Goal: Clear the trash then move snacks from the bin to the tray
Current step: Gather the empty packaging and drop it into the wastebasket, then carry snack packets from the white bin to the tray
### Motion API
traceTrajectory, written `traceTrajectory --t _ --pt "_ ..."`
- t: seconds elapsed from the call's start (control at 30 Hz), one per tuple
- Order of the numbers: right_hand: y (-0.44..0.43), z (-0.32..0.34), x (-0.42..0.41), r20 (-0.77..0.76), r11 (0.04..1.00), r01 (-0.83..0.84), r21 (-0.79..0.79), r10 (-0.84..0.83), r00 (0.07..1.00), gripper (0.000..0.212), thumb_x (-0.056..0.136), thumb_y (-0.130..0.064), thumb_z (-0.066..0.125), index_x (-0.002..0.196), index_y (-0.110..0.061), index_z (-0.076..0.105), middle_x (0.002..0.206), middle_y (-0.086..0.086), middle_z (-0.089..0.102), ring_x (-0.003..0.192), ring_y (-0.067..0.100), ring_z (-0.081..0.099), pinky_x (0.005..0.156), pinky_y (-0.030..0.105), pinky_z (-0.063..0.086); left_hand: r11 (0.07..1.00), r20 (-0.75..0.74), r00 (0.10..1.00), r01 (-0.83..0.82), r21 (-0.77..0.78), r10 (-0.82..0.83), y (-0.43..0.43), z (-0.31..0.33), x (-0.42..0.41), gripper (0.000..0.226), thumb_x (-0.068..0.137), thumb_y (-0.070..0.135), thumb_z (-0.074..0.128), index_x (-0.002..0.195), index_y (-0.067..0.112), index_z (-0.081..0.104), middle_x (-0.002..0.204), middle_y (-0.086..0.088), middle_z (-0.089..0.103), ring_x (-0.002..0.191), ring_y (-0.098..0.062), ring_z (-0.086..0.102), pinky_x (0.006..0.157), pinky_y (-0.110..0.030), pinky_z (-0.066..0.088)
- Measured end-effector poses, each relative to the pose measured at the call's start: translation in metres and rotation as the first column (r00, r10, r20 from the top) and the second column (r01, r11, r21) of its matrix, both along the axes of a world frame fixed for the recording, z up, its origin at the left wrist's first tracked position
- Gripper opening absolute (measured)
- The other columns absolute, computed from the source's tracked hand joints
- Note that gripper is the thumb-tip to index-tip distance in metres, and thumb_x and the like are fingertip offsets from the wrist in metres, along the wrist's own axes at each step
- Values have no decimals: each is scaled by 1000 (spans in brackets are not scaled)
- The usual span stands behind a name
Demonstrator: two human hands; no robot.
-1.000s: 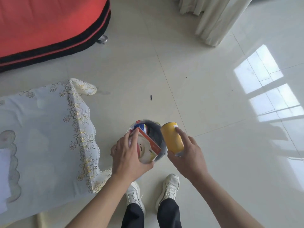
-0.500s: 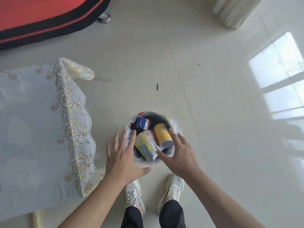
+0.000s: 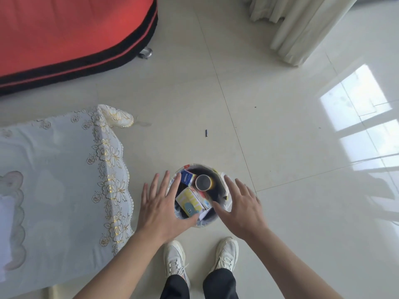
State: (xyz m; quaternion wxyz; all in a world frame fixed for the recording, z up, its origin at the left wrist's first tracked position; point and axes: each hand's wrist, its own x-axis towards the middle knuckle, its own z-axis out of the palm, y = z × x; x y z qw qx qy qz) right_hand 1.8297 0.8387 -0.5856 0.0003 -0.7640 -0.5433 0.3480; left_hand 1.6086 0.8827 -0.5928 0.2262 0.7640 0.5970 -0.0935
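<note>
A small round bin [image 3: 224, 180] with a white liner stands on the floor just ahead of my shoes. Inside it lie a yellow can [image 3: 204, 182] with its dark end facing up, a yellow-and-teal box [image 3: 190, 202] and a small blue packet [image 3: 187, 178]. My left hand [image 3: 160, 207] hovers flat over the bin's left rim, fingers spread, holding nothing. My right hand [image 3: 241, 207] hovers over the right rim, also spread and empty. No tray is in view.
A table under a white lace-edged cloth [image 3: 64, 180] stands close on the left. A red sofa [image 3: 71, 33] fills the far left. Curtains [image 3: 302, 24] hang at the far right. A small dark scrap [image 3: 206, 133] lies on the tiled floor beyond the bin.
Both hands let go of the box and the yellow can, which now lie in the bin. The hands have drawn back and spread open above the rim.
</note>
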Motion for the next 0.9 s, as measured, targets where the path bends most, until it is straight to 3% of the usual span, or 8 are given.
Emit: traceTrajectory --t 0.3,0.47,0.63,0.8,0.9 --pt "29 166 17 153 984 -112 137 90 984 86 87 -80 23 160 -40 0 169 0 10 156 24 4 125 49 10 996 0 997 78 39 -78 26 160 17 106 77 90 30 160 38 -8 170 7 -8 156 -18 -12 127 -44 -5" --pt "30 281 33 223 961 -133 242 78 972 88 84 -81 18 158 -42 -5 170 -1 4 156 24 -2 125 52 6 997 11 998 63 43 -64 37 276 33 97 86 82 36 162 34 1 171 5 1 157 -19 0 127 -43 3" --pt "12 389 58 294 936 -134 326 34 955 86 89 -81 25 159 -40 -1 169 2 4 156 27 -2 124 55 8 978 70 994 69 198 -84 34 382 56 91 87 79 35 162 33 11 170 4 14 156 -19 11 126 -42 13" --pt "-21 470 82 335 919 -56 390 -85 938 87 87 -84 24 159 -41 1 170 3 4 156 27 -2 123 57 8 917 102 967 185 355 -234 22 469 91 95 82 83 21 162 33 11 170 2 11 156 -19 6 127 -43 8" --pt "-51 506 87 336 898 22 440 -187 923 85 88 -83 26 159 -41 6 169 3 7 156 27 1 123 55 10 876 114 936 261 405 -332 7 504 108 90 87 80 24 162 31 13 170 1 11 156 -19 6 126 -43 8"
